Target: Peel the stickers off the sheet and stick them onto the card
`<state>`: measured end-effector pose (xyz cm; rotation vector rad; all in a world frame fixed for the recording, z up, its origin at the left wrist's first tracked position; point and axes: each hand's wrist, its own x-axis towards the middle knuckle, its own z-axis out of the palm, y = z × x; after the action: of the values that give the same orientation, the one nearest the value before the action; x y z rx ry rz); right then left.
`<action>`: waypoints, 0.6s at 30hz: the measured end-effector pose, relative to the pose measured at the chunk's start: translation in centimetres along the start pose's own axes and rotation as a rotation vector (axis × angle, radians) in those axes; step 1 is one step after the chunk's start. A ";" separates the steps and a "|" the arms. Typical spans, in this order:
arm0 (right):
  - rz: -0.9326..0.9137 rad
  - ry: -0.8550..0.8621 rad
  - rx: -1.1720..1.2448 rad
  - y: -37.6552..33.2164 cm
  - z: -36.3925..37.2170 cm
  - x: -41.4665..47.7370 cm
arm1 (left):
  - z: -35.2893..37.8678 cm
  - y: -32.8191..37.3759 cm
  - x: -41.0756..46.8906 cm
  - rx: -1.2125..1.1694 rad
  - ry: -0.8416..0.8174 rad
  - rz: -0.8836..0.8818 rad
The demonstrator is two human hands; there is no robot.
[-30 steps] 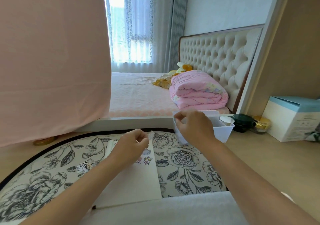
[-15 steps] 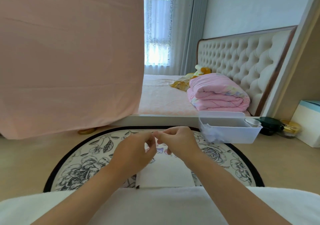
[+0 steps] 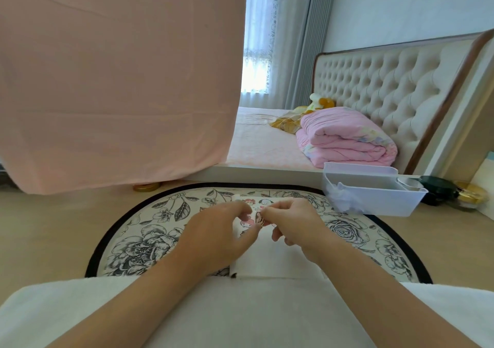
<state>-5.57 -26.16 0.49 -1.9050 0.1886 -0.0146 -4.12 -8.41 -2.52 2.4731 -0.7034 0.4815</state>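
Item: one round floral mat [image 3: 149,230] with a black border, laid on a pale wood floor. At the mat's centre, reaching to its near edge: a white card [image 3: 270,254], lying flat, with small cartoon stickers [image 3: 251,202] along its far end. Above the card's far half: a left hand [image 3: 213,236] and a right hand [image 3: 298,224], fingertips brought together, thumbs and forefingers of both curled in a narrow pinch on one small sticker [image 3: 258,218] with a brown-and-pink figure; whether it touches the card cannot be told. The right hand's other fingers are folded under. Just beyond the mat's far right edge: a white plastic bin [image 3: 379,200] holding crumpled clear scraps. Right of the bin: a dark jar [image 3: 437,187] and a gold-lidded jar [image 3: 468,192]. Past the mat's far left edge: a hanging pink cloth [image 3: 115,80]. Behind: a bed with a folded pink quilt [image 3: 344,139]. At the near edge: a white cloth [image 3: 240,318] across the lap.
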 end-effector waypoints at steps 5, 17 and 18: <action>-0.143 -0.111 -0.037 0.3 -0.9 0.2 | 0.1 -0.4 0.4 -0.397 0.009 -0.197; -0.268 -0.062 -0.031 0.3 -0.6 0.3 | 0.1 0.0 0.9 -0.685 0.072 -0.337; -0.271 -0.072 -0.036 0.3 -0.6 0.3 | 0.4 -0.1 0.9 -0.659 0.067 -0.326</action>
<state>-5.36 -26.83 0.36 -1.9515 -0.1202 -0.1256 -3.23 -8.89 -2.41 1.8831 -0.3412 0.1661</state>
